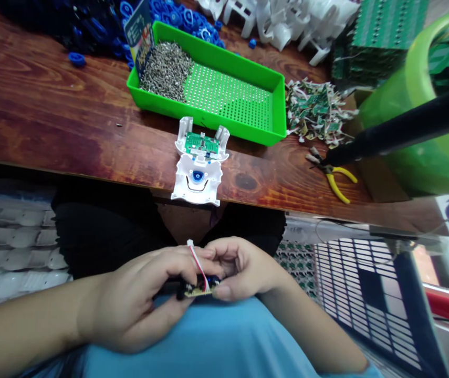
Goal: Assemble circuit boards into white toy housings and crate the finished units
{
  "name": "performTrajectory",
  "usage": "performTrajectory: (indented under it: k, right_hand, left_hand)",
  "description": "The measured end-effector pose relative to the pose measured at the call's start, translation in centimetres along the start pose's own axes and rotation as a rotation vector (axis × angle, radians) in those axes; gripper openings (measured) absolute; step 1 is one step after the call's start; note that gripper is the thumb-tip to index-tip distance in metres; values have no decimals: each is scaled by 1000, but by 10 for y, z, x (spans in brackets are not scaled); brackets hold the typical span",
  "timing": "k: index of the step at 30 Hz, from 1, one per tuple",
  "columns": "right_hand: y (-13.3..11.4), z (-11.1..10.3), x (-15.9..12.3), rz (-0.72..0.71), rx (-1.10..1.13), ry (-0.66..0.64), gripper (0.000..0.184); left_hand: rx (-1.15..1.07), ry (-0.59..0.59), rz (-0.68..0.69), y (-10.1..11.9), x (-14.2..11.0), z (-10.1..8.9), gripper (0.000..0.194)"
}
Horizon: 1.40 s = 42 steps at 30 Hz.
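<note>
Close to my body, a small circuit board (199,292) is pinched between my two hands. A red and white cable (197,261) with a white connector rises from it. My left hand (141,296) grips the board's left end, and my right hand (243,270) grips its right end. Dark parts on the board are partly hidden by my fingers. Beyond my hands, at the table's front edge, lies a white plastic shell (185,184) with a blue button in it. Right behind that shell sits another white housing part (185,128) carrying a green circuit board (196,144).
A green tray (243,132) holds many screws (167,68) on the wooden table (51,115). Yellow-handled pliers (336,184) lie right, near a heap of wired boards (319,107) and a green bucket (389,121). Blue parts (185,18) and white housings (279,21) are piled behind.
</note>
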State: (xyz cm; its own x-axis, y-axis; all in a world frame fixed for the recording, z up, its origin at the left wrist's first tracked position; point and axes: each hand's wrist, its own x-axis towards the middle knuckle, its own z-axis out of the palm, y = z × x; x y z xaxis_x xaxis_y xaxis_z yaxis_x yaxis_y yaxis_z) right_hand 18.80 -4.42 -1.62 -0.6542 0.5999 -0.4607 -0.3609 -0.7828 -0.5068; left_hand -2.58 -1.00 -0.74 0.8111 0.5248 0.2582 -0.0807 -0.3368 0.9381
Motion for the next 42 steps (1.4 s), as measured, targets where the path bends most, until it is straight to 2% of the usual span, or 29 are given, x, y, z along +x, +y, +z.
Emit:
performTrajectory:
  k: [5, 9, 19, 25, 35, 42]
  right_hand:
    - [-1, 3, 6, 63, 64, 100, 39]
    - [-1, 3, 8, 81, 90, 100, 42]
    - [1, 4, 10, 117, 147, 165, 44]
    - [3, 3, 11, 123, 209, 133, 40]
    - [6, 2, 12, 95, 263, 116, 35]
    - [8, 2, 12, 78, 248, 115, 33]
  left_hand:
    - [-175, 117, -240, 5, 1, 7, 35]
    - [-210, 164, -251, 6, 1, 12, 39]
    - [-350, 345, -441, 7, 9, 23, 20]
    - [-418, 395, -585, 9, 17, 21, 11]
    - [-442, 478, -679, 13, 23, 23, 14]
    - [-436, 494, -686, 14, 24, 25, 15]
